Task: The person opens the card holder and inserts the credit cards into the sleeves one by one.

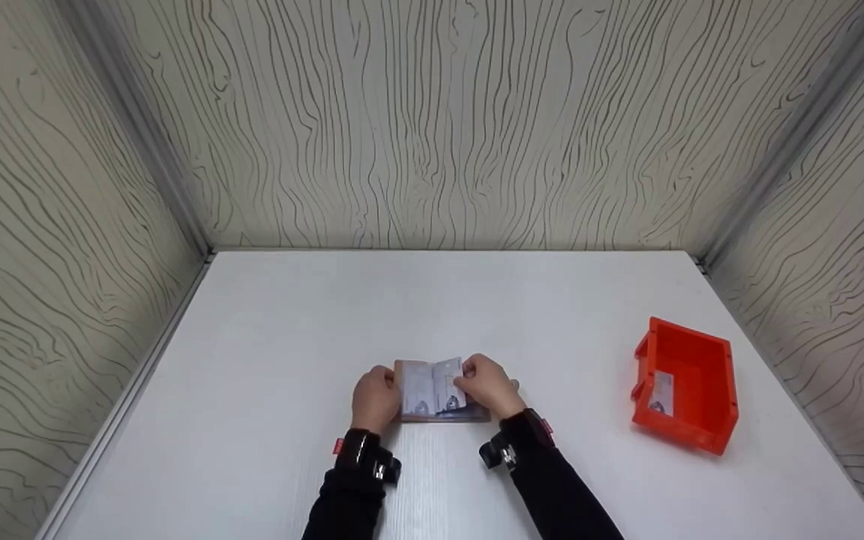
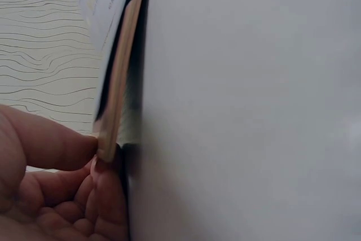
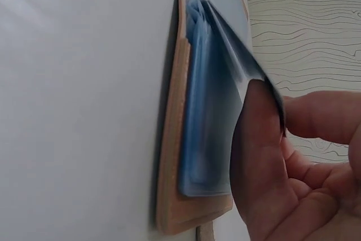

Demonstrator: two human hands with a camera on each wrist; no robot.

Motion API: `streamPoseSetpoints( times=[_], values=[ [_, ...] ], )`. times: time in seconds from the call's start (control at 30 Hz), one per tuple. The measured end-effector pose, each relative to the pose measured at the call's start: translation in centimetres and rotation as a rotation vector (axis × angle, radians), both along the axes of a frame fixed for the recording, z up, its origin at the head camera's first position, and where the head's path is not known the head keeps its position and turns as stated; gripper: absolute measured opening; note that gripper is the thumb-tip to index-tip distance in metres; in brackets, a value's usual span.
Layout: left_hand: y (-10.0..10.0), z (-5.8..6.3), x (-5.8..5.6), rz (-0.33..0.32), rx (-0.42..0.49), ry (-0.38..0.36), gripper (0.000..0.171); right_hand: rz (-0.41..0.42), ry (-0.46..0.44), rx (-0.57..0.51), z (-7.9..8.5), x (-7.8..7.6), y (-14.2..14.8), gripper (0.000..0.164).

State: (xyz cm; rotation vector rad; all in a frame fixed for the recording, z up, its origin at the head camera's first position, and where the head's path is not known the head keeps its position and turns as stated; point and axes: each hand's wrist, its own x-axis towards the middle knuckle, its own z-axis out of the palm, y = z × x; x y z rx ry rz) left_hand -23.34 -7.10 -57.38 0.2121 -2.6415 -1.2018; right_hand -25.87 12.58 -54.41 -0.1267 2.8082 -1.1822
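I looked down on a white worktop [image 1: 289,322] closed in by wood-grain panels [image 1: 432,150]. Near its front, midway across, lay an unfolded brown card holder [image 1: 417,386] with clear plastic sleeves [image 3: 208,139] inside; a short strap end [image 3: 206,231] showed beneath its right side. Two bare hands worked at it, the arms in black sleeves [image 1: 567,495].

The left grip [image 1: 376,397] was closed to a narrow pinch, thumb above and finger below, on the holder's left edge, which seemed raised slightly off the worktop. The right grip [image 1: 490,386] pinched the outer edge of a printed leaf [image 1: 449,382] between thumb and fingers, tipping it up and away from the sleeves under it. I could not tell whether that leaf was a bare card or a card inside its sleeve.

To the right, well apart from the hands, stood a red plastic bin [image 1: 732,382]. One printed card [image 1: 661,394] lay inside, towards its left wall, much like the print in the holder.

As I judged it, the handling was partway along: the holder was already spread and one card was in the bin. Left undone was the leaf, lifted yet not free, its inner end apparently meeting the fold, while print filled the holder's left page.
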Motion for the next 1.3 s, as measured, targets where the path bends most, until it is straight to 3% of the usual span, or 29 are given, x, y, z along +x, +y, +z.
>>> streamPoseSetpoints(
  times=[0.37, 0.63, 1.3],
  values=[
    [0.1, 0.1, 0.1, -0.002, -0.008, 0.028, 0.010, 0.026, 0.001, 0.037, -0.7, -0.4, -0.3, 0.013],
    [0.1, 0.1, 0.0, 0.001, -0.007, -0.012, 0.009, 0.062, 0.044, 0.031, -0.7, -0.1, -0.5, 0.014],
    [0.1, 0.2, 0.0, -0.001, -0.007, -0.029, 0.015, 0.021, 0.037, 0.133, -0.6, -0.1, -1.0, 0.014]
  ],
)
